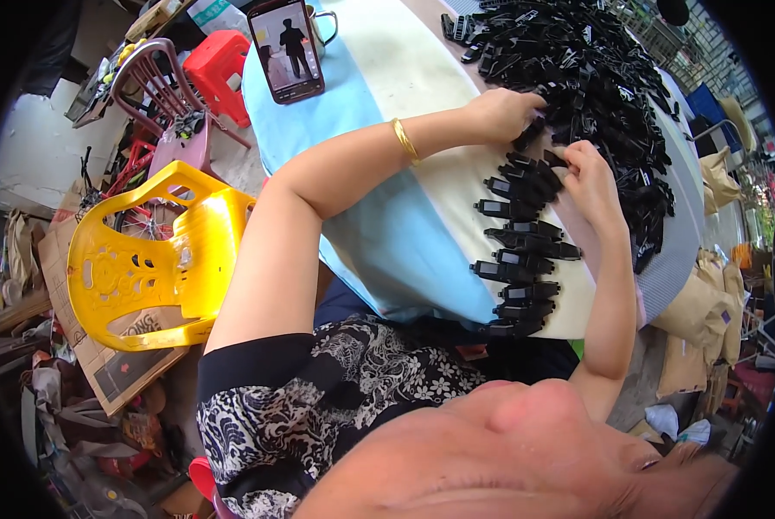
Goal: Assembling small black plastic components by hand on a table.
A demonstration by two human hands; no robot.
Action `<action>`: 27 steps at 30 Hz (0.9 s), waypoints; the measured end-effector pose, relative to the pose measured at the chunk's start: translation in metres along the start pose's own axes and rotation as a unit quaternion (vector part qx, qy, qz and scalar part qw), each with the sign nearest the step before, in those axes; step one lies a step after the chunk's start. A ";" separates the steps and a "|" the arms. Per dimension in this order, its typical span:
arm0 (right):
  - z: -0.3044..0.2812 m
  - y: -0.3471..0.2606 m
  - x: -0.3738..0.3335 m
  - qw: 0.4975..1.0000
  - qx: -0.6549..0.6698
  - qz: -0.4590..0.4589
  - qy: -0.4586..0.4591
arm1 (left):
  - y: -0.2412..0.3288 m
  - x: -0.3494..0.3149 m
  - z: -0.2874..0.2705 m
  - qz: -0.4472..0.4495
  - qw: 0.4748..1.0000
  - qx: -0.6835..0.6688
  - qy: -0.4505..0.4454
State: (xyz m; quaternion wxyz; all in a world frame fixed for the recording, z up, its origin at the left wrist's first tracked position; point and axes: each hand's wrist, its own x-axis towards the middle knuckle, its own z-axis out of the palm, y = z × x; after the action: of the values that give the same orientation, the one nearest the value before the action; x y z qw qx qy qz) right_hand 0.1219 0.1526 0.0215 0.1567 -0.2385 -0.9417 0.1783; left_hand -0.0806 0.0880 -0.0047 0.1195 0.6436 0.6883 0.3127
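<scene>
My left hand [501,116], with a gold bangle on its wrist, is closed at the edge of a large heap of black plastic parts [577,60]. A small black plastic part [530,135] sticks out below its fingers. Close by on the right, my right hand [588,177] pinches another small black plastic part [554,159] at the top of a row. This row of black plastic parts [526,233] curves down the table toward me, the pieces lying side by side. The fingertips of both hands are partly hidden, and what exactly the parts are cannot be made out.
The table has a blue, cream and grey cloth [379,216]. A phone [288,52] stands upright at its far left, before a mug [325,28]. Left of the table are a yellow plastic chair [128,277], a red stool [219,73] and a brown chair [158,82]. Brown sacks [698,303] stand at right.
</scene>
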 end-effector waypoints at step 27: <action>-0.014 -0.008 -0.005 1.000 0.002 -0.014 0.014 | 0.014 -0.015 -0.017 0.195 0.976 0.053 -0.084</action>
State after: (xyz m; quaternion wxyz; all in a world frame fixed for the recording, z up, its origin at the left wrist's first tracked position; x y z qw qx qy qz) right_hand 0.1287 0.1471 0.0360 0.1730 -0.2276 -0.9422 0.1748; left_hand -0.0770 0.0682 0.0133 0.0790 0.7946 0.5530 0.2379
